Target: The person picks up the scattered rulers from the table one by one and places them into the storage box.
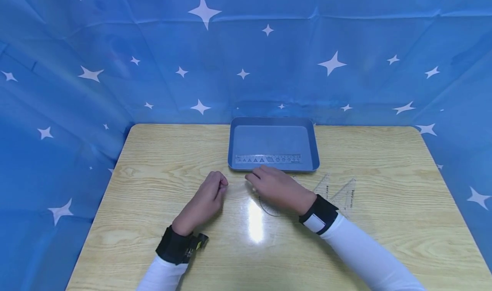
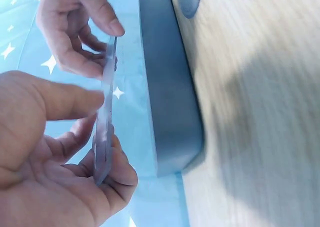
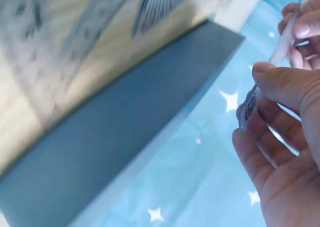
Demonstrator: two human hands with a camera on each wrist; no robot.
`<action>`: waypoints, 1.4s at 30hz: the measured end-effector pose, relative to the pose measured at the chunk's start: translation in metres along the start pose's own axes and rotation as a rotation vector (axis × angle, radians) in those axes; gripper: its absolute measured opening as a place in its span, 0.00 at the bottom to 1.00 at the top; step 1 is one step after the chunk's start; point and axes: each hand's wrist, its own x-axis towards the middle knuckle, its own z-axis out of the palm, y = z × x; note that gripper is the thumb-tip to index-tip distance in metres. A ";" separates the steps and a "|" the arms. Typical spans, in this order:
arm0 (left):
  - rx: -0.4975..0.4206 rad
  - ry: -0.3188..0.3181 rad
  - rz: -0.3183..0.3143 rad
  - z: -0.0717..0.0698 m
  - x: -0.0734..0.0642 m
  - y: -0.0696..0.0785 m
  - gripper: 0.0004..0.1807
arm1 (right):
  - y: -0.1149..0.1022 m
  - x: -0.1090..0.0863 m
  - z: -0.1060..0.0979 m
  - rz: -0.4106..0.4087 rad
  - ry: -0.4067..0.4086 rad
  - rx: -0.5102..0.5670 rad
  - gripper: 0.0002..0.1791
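Between my two hands is a thin, flat piece of clear plastic (image 2: 104,132), seen nearly edge-on in both wrist views. Dark print shows near one end of the clear plastic in the right wrist view; its exact kind is hard to tell. My left hand (image 1: 207,197) pinches one end between thumb and curled fingers. The other end is pinched by my right hand (image 1: 278,188). Both hands are above the table, just in front of a blue tray (image 1: 313,145). A clear ruler (image 1: 269,159) with cut-out shapes lies along the tray's front side.
Partly under the right hand in the head view, a clear protractor (image 1: 270,212) lies on the wooden table (image 1: 127,222). Two clear set squares, one left (image 1: 323,187) and one right (image 1: 348,195), lie beside the right wrist. A blue star-patterned cloth (image 1: 246,51) hangs behind the table.
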 end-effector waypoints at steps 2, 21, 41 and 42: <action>0.006 0.004 0.000 -0.002 0.002 0.004 0.05 | 0.001 0.000 -0.003 -0.012 0.016 0.002 0.13; 0.145 0.003 0.079 -0.008 0.044 0.035 0.15 | 0.043 -0.004 -0.034 -0.034 0.014 -0.102 0.18; 0.361 -0.057 0.258 0.006 0.110 0.044 0.17 | 0.102 -0.017 -0.051 0.039 -0.050 -0.128 0.21; 0.362 -0.063 0.253 0.007 0.112 0.045 0.16 | 0.105 -0.017 -0.051 0.038 -0.053 -0.136 0.21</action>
